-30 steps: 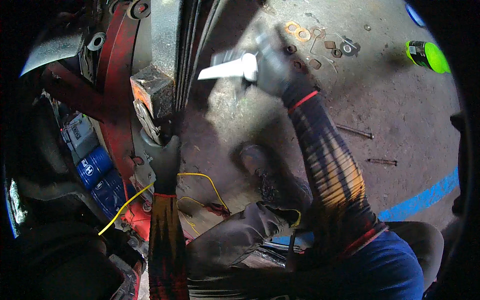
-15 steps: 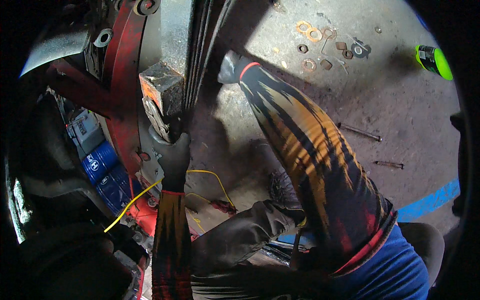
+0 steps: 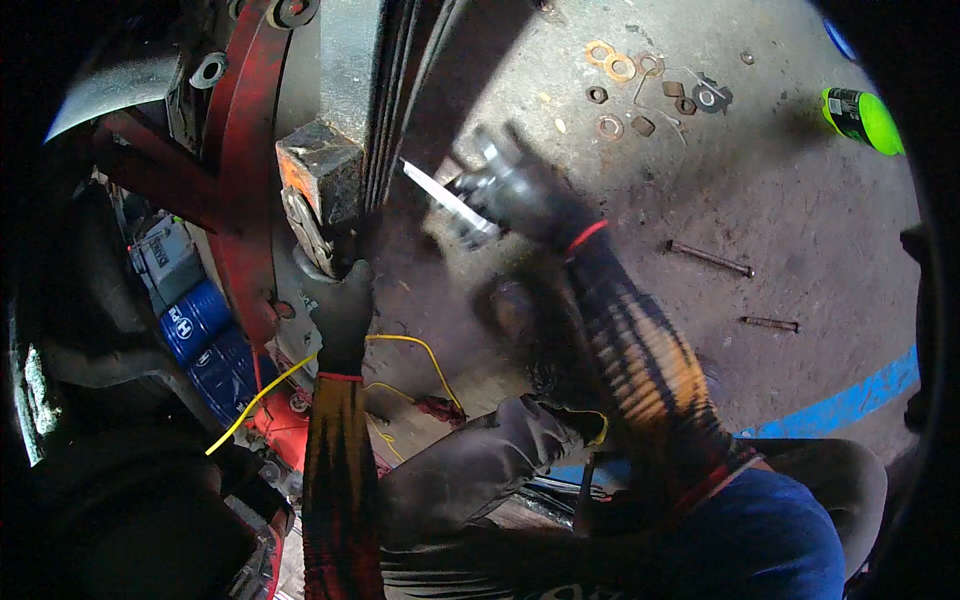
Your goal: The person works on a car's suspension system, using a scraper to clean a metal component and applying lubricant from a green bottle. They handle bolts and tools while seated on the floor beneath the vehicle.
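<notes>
Looking down through the head camera, I see my left hand (image 3: 343,305), gloved in black, pressed up against the underside of the rusty metal block (image 3: 318,170) that clamps the stack of leaf springs (image 3: 395,100). Its fingers are curled against the dark metal there; I cannot tell whether they pinch anything. Just left of that hand runs the red steel frame (image 3: 245,150), and below it a yellow wire (image 3: 262,395) loops across the floor. Further left of the hand sit blue canisters (image 3: 195,322) in shadow.

My right hand (image 3: 520,190), also gloved and blurred, is closed around a bright metal tool (image 3: 440,195) whose pale, flat tip points left toward the leaf springs, just short of touching them as far as I can judge. The tool is above and right of the left hand, with the two hands apart.

Beyond the right hand, on the concrete floor (image 3: 780,200), lies a scatter of washers and nuts (image 3: 640,85). To its right lie two rusty bolts (image 3: 710,258), and further up a green spray can (image 3: 865,118). A blue painted line (image 3: 850,395) crosses the floor lower right.
</notes>
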Demonstrator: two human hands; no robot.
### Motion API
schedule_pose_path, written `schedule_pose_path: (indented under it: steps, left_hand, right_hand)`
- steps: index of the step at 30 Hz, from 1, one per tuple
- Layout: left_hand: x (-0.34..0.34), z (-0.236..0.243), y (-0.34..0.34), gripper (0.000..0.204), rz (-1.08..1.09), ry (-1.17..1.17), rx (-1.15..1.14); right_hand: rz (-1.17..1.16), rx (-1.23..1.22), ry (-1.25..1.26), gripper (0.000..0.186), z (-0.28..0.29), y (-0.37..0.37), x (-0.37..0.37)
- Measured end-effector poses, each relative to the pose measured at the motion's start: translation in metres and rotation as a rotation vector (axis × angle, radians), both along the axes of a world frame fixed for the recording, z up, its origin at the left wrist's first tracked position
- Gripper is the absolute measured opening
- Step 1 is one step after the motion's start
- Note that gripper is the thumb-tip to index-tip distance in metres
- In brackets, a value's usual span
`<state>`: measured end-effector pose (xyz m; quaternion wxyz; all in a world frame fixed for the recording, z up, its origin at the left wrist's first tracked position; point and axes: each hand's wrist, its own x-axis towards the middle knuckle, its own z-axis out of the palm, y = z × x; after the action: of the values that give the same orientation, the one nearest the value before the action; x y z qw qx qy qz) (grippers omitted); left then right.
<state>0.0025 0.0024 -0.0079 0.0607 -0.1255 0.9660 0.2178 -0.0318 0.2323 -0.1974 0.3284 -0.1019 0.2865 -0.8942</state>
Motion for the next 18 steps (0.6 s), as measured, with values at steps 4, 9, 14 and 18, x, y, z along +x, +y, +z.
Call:
schedule_pose_path:
  steps: [4,9,14,18]
  left_hand:
    - [0.0,-0.002,-0.006,0.088,-0.031,0.031,0.041]
    - [0.001,-0.001,-0.007,0.089,-0.021,0.021,0.071]
    - [0.0,-0.002,-0.002,0.081,0.07,-0.027,0.143]
    - [-0.001,0.0,0.0,0.072,0.02,0.042,0.032]
  right_hand:
    - [-0.234,-0.3,-0.028,0.105,0.001,0.067,-0.069]
    - [-0.386,-0.423,-0.604,0.101,-0.002,-0.013,-0.098]
    - [-0.294,-0.489,-0.79,0.097,-0.022,-0.083,-0.077]
    - [0.009,-1.385,-1.828,0.095,-0.028,-0.094,-0.057]
